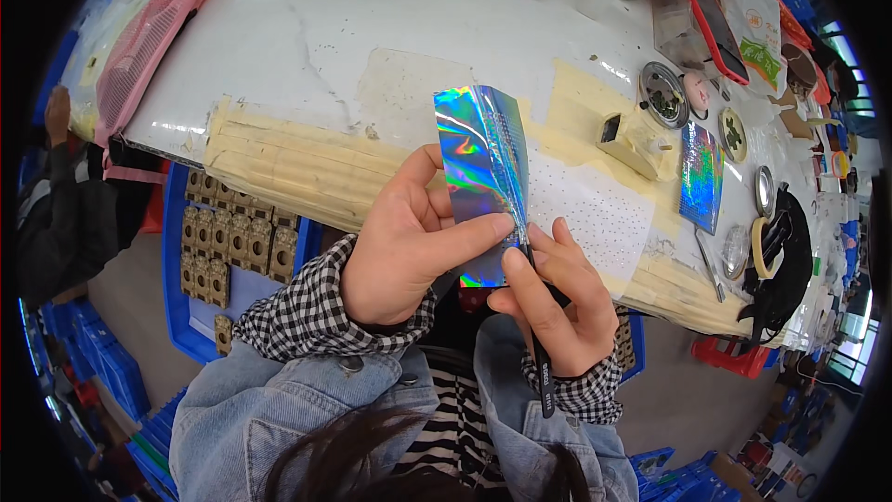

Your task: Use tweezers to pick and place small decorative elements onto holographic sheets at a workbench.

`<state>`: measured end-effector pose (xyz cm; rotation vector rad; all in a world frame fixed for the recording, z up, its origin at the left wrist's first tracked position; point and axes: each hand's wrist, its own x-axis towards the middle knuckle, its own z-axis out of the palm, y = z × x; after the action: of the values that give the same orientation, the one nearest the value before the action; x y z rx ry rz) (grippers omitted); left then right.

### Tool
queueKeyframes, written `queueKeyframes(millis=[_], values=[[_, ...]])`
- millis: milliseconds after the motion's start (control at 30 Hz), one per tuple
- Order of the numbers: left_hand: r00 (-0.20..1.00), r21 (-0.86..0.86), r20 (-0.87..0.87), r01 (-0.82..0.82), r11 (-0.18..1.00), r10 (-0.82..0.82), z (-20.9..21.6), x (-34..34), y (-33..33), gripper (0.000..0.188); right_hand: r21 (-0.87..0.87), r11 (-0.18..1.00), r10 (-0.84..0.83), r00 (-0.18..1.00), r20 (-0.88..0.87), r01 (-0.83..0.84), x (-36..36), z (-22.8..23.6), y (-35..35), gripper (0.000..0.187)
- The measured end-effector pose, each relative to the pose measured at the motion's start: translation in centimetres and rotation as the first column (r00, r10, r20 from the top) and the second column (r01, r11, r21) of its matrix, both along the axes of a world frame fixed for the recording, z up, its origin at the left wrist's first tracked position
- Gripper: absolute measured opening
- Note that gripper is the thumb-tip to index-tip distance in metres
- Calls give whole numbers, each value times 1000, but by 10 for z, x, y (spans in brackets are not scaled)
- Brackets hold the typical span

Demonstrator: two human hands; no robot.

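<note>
Tweezers (544,381), black and slim, sit in the right hand (569,302), and their upper end comes right up to the near-right part of the shiny sheet (469,163). That's the meeting place to watch! The sheet is up off the desk (279,42), held in front of the chest, its long axis running away from the body, bent along a ridge near its right edge. From the right hand, most of it lies ahead and to the left; the tweezers run nearly parallel to that long axis, leaning only a little.

Which hand is nearer? The left hand (395,256), no contest, since it has the sheet itself: thumb flat across the front, tip pointing at the right edge, fingers curled round behind, a closed pinch with the palm turned inward. The right hand is partly closed, thumb and fingers gathered round the tweezers, the back end sticking out below toward the cuff. Whether the tips are parted or pressed together, or touching the sheet, I can't tell; they're too small and half covered.

Beyond the right hand, dotted white paper (595,214) lies on the desk, and farther right, another shiny sheet (701,177) rests near a round tin (663,93).
</note>
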<state>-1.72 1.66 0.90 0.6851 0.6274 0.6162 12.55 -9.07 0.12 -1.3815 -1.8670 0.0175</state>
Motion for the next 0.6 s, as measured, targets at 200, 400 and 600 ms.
queueKeyframes(millis=[200, 400, 600], values=[[1000, -9, 15, 0, 1000, 0, 0, -1, 0, 52, 10, 1000, 7, 1000, 10, -7, 0, -2, 0, 44], [1000, 0, 17, 3, 1000, -3, 0, -1, 0, 51, 5, 1000, 23, 999, 33, -23, 1, -1, 1, 43], [1000, -12, 19, 1, 1000, -1, 1, -1, -1, 51, 26, 999, 20, 999, 28, -21, 0, -2, 1, 41]])
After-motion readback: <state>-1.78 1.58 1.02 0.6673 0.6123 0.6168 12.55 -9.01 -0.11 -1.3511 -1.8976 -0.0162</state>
